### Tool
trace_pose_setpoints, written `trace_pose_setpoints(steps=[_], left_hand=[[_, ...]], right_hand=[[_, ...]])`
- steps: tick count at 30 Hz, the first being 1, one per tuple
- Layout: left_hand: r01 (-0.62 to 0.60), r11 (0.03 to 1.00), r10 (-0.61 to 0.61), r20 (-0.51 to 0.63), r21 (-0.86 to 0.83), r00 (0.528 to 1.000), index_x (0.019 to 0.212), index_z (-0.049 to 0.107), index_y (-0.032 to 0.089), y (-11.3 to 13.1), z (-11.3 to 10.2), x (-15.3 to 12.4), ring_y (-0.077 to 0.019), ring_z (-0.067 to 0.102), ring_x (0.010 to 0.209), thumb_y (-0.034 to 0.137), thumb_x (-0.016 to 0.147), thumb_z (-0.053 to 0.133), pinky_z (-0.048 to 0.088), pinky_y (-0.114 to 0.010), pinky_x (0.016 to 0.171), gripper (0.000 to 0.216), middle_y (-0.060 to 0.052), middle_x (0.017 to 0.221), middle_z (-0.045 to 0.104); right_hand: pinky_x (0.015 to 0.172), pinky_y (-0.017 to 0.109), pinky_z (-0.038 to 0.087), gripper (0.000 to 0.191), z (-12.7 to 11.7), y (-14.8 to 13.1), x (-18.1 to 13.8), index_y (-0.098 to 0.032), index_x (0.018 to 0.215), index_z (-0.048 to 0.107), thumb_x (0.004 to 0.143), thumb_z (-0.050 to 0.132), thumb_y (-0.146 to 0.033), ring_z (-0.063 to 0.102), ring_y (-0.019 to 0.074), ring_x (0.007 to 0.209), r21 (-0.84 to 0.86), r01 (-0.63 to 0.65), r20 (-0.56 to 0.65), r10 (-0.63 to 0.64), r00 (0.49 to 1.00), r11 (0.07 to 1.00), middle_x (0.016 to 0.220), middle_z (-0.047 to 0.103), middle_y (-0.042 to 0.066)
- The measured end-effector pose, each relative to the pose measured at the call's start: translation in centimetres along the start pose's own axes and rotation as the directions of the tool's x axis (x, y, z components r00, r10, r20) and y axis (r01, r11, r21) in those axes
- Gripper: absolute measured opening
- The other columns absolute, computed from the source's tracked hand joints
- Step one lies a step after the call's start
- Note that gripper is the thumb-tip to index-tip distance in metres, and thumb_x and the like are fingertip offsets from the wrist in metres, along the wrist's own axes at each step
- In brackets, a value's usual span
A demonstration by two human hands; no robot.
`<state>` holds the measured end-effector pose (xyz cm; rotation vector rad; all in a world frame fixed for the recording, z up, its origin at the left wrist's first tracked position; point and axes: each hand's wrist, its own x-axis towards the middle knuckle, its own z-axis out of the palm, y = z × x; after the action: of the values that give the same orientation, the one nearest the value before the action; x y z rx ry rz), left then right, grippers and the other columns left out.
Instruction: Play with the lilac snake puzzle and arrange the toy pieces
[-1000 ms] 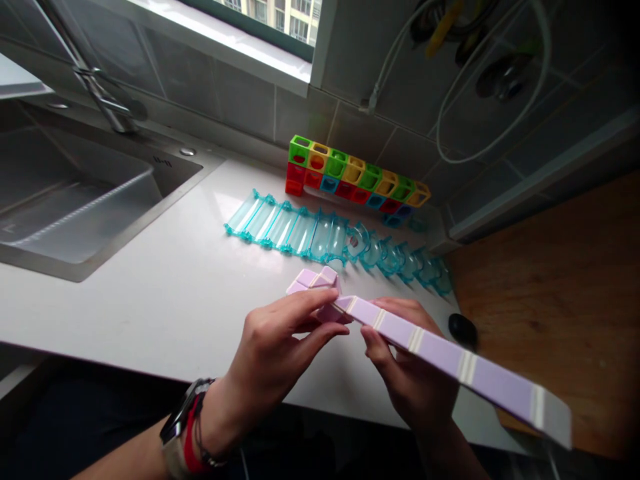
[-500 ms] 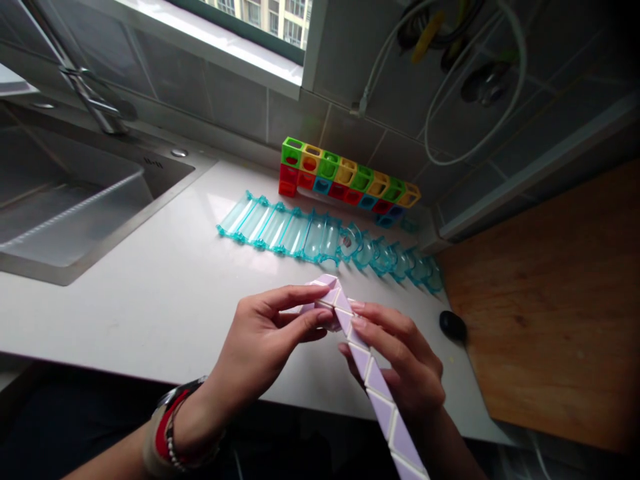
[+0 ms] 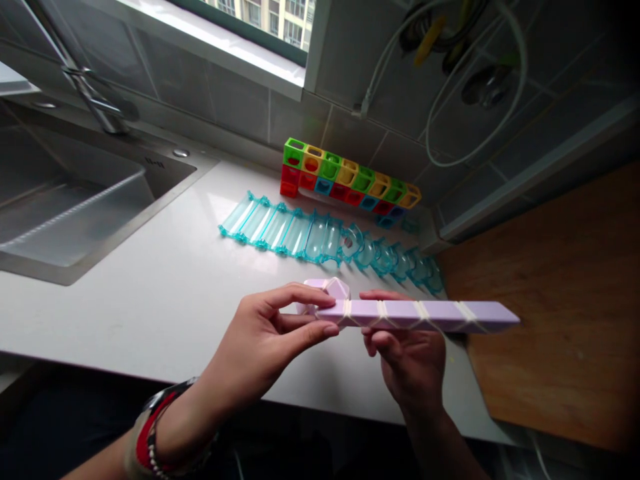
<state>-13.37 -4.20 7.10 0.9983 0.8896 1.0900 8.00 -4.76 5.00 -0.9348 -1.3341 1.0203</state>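
Note:
A lilac twisty snake puzzle (image 3: pixel 425 315) with white edges is held above the counter. Its long straight run points right, and its left end is folded into a small bent loop (image 3: pixel 336 288). My left hand (image 3: pixel 270 327) pinches it where the loop meets the straight run, thumb below and forefinger on top. Behind the straight run is my right hand (image 3: pixel 415 363), with one finger showing above it and the thumb and curled fingertips below. The bar hides part of that hand, including where it touches the puzzle.
Clear teal plastic track pieces (image 3: pixel 280 230) lie in a row on the white counter (image 3: pixel 165 300). Behind them stands a wall of coloured hollow blocks (image 3: pixel 345 177). A metal sink (image 3: pixel 100 247) is left, a wooden board (image 3: pixel 545 313) right. A white cable (image 3: pixel 431 133) hangs above.
The puzzle's straight run has swung from pointing down towards me to pointing right. My right hand has shifted from beside it to behind and beneath it. My left hand keeps its pinch.

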Motion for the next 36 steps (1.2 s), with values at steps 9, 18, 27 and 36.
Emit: trace_pose_setpoints(steps=[9,18,27,36], left_hand=[[-0.115,0.993,0.112,-0.055,-0.036,0.992,0.092,0.080,0.019,-0.8,1.7,-0.4,-0.0165,0.075,0.092,0.014,0.078,0.086,0.065,-0.022,0.084,0.016,-0.002,0.099,0.076],[-0.130,0.989,0.129,-0.021,-0.075,0.991,0.090,0.080,0.018,-1.0,1.8,-0.4,-0.0160,0.073,0.089,0.012,0.077,0.086,0.065,-0.026,0.084,0.016,-0.003,0.094,0.074],[-0.269,0.962,0.273,-0.091,0.049,0.958,0.094,0.080,0.020,-1.4,1.8,-0.8,-0.0177,0.073,0.096,0.009,0.078,0.084,0.065,-0.026,0.085,0.020,-0.004,0.099,0.071],[-0.319,0.940,0.326,-0.044,0.119,0.944,0.093,0.080,0.020,-1.1,1.5,-0.5,-0.0181,0.073,0.092,0.009,0.080,0.083,0.065,-0.026,0.080,0.018,-0.005,0.097,0.070]], right_hand=[[0.080,0.034,0.058,0.028,-0.8,-1.2,0.2,-0.026,0.114,0.072,0.087,0.079,-0.021,0.067,0.0204,0.094,-0.093,0.021,0.091,-0.012,0.996,0.995,0.108,0.067,0.005],[0.084,0.040,0.059,0.029,-1.6,-0.9,1.3,-0.025,0.118,0.069,0.090,0.076,-0.027,0.067,0.0247,0.098,-0.065,0.183,0.224,-0.164,0.961,0.981,0.102,0.068,0.006],[0.087,0.040,0.059,0.036,-0.6,-2.0,0.2,-0.026,0.119,0.068,0.086,0.079,-0.017,0.068,0.0255,0.103,-0.342,0.254,0.153,-0.213,0.965,0.905,0.106,0.071,0.007],[0.079,0.040,0.060,0.035,-1.0,-2.5,0.9,-0.026,0.114,0.070,0.082,0.084,-0.021,0.071,0.0253,0.093,-0.383,0.385,0.242,-0.311,0.919,0.839,0.103,0.073,0.007]])
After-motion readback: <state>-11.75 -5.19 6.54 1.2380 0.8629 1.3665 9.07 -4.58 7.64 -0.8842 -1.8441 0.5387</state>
